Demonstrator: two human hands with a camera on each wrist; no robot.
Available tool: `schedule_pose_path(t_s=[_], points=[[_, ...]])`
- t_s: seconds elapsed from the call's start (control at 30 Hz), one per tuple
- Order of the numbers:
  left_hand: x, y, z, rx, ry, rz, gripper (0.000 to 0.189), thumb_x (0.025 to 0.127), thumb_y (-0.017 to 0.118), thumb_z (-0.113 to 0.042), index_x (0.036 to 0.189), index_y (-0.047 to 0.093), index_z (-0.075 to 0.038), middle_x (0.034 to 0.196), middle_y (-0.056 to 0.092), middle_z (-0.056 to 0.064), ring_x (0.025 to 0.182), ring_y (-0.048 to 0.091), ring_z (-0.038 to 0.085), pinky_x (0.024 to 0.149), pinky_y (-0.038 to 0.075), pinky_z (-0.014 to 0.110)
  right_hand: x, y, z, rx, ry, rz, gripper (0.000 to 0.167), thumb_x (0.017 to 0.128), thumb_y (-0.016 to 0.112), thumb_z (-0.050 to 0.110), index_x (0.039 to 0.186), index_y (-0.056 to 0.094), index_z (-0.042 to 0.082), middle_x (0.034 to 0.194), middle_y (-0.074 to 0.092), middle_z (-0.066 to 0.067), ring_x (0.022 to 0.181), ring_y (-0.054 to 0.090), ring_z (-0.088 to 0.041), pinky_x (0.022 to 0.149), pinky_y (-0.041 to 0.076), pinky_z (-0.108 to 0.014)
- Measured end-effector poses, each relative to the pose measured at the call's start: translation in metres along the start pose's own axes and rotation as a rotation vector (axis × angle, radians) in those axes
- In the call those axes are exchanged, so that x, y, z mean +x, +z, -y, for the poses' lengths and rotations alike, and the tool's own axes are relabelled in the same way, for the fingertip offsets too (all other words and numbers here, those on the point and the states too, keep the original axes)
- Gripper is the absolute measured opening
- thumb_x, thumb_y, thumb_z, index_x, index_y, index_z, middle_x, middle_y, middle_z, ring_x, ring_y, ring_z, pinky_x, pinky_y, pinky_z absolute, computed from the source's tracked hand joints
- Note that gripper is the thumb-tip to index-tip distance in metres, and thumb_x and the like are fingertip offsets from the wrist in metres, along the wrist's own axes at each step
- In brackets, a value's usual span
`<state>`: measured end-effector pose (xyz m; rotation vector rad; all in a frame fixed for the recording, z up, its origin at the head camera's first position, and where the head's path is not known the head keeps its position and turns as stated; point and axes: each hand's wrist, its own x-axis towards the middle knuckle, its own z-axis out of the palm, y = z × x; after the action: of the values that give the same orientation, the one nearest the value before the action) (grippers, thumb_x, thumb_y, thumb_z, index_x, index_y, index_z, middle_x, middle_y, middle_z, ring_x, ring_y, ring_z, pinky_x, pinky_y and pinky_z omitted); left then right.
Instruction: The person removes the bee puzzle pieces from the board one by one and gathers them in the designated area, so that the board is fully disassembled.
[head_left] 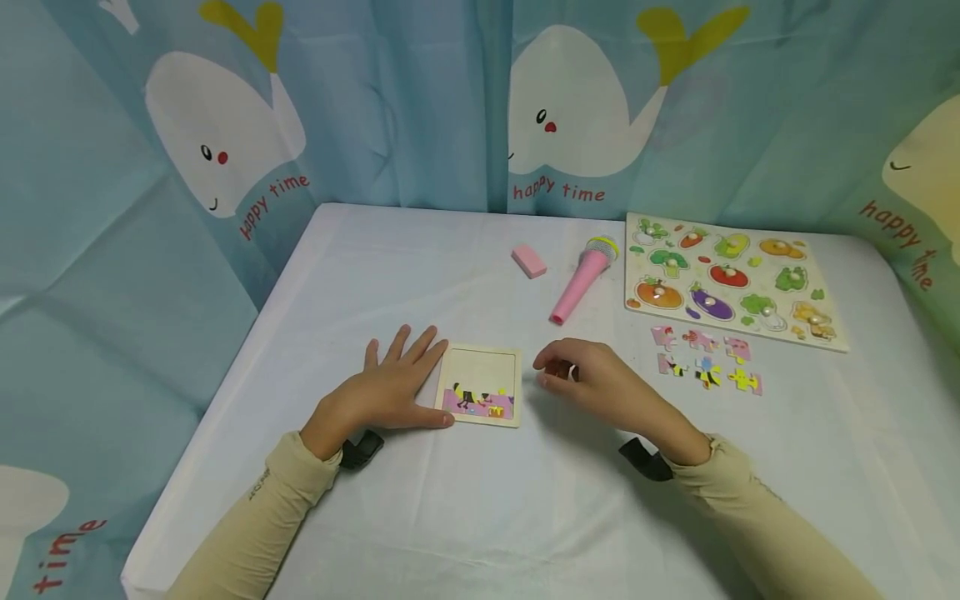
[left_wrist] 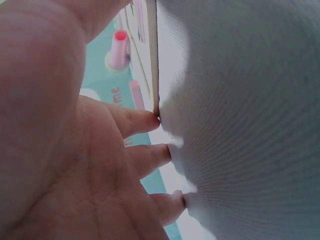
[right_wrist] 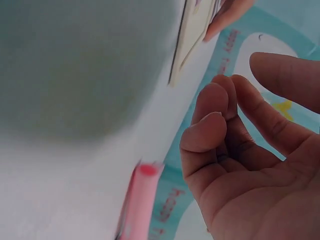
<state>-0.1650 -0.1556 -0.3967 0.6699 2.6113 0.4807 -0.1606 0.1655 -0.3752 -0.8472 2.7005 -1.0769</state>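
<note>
A small square wooden puzzle tray (head_left: pixel 482 354) lies on the white table, with a strip of pink, yellow and black puzzle pieces (head_left: pixel 480 402) fitted along its near side. My left hand (head_left: pixel 392 392) rests beside it with fingers spread, the thumb at the near left corner and the index finger along the left edge. In the left wrist view, fingertips (left_wrist: pixel 150 120) touch the tabletop and the tray's corner. Just right of the tray hovers my right hand (head_left: pixel 600 379), its fingers loosely bent, the thumb apart from them and nothing held.
Several loose puzzle pieces (head_left: pixel 705 372) lie in two rows right of my right hand. Behind them is a vegetable peg board (head_left: pixel 757 323). A pink toy microphone (head_left: pixel 576 287) and a pink eraser-like block (head_left: pixel 529 261) lie beyond the tray. A blue curtain (head_left: pixel 420 108) hangs behind the table.
</note>
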Motion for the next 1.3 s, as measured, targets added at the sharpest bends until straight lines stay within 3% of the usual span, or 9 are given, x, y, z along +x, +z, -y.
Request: schedule_pose_path(t_s=[0.27,0.47,0.63,0.97,1.3], points=[[0.000,-0.001,0.000,0.008,-0.008,0.009,0.111,0.094,0.077,-0.058,0.172,0.018,-0.006,0.179,0.004,0.016,0.161,-0.008,0.047,0.117,-0.004,0.079,0.018,0.015,0.013,0.059,-0.047,0.032,0.013,0.096,0.074,-0.004,0.107,0.074,0.001,0.095,0.068,0.002,0.088,0.062,-0.017,0.079,0.056,-0.040],[0.002,-0.001,0.001,0.013,-0.010,0.007,0.111,0.094,0.077,-0.059,0.172,0.018,-0.007,0.179,0.004,0.016,0.162,-0.008,0.047,0.117,-0.004,0.079,0.032,0.026,0.022,0.101,-0.083,0.060,0.018,0.093,0.075,-0.007,0.110,0.073,-0.001,0.101,0.072,-0.009,0.089,0.064,-0.019,0.081,0.056,-0.041],[0.001,0.000,0.002,0.003,-0.005,0.007,0.111,0.094,0.077,-0.059,0.172,0.018,-0.007,0.179,0.004,0.016,0.162,-0.009,0.046,0.117,-0.004,0.079,0.043,0.036,0.025,0.122,-0.102,0.100,0.023,0.090,0.074,-0.007,0.113,0.073,-0.001,0.103,0.071,-0.009,0.092,0.063,-0.020,0.082,0.055,-0.040],[0.001,-0.001,0.002,-0.002,0.004,0.012,0.110,0.094,0.076,-0.059,0.172,0.018,-0.007,0.179,0.003,0.015,0.161,-0.010,0.046,0.117,-0.005,0.080,0.058,0.049,0.029,0.060,-0.113,0.178,0.030,0.088,0.074,-0.006,0.117,0.072,-0.002,0.103,0.069,-0.006,0.096,0.062,-0.024,0.088,0.053,-0.038],[0.001,-0.002,0.002,-0.002,0.006,0.022,0.110,0.095,0.076,-0.059,0.172,0.017,-0.007,0.179,0.002,0.015,0.161,-0.011,0.046,0.117,-0.005,0.079,0.068,0.060,0.030,-0.051,-0.114,0.265,0.029,0.089,0.077,-0.004,0.118,0.075,-0.002,0.107,0.067,-0.005,0.098,0.059,-0.019,0.089,0.052,-0.035]])
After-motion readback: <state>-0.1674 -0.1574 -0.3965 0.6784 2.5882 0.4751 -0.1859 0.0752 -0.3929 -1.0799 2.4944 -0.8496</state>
